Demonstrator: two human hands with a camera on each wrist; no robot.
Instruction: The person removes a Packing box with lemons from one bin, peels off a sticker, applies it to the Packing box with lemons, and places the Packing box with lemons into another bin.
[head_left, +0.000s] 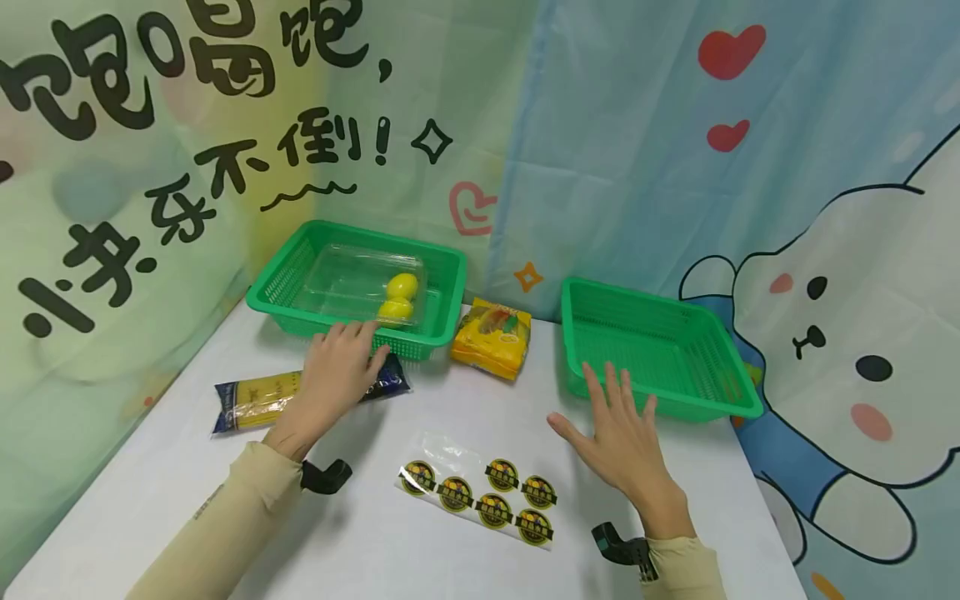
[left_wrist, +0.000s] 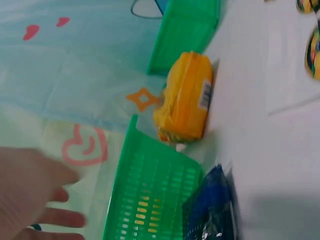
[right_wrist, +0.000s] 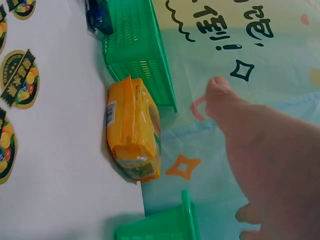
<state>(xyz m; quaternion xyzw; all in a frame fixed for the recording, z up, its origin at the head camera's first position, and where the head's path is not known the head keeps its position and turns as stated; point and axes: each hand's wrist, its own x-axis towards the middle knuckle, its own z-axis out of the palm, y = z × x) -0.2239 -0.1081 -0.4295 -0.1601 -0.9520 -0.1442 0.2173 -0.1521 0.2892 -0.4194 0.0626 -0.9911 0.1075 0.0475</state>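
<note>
Reaching into the left basket [head_left: 382,239], at the far-left corner of the desk [head_left: 420,567], would go best from above, with the wrist kept clear of the near rim. The left hand [head_left: 341,362] hovers by that rim, fingers a little apart and thumb out to the side, pinching nothing; whether a fingertip brushes the rim is hard to tell. Two yellow fruits [head_left: 402,286] show at the right end of a clear plastic box [head_left: 352,279] in that basket; a light grip should suit the box, since thin walls probably flex. The long packet [head_left: 266,400] lies in front of the basket, toward the desk's left edge, partly hidden by the hand, so a low elbow could nudge it.

Fingers spread and holding nothing, the right hand [head_left: 618,437] is just in front of the right basket [head_left: 637,295], near the far-right corner. The yellow packet [head_left: 492,340] sits between the baskets at the far edge. Sleeves are best lifted over the sticker sheet [head_left: 476,479], flat between the forearms toward the near edge.
</note>
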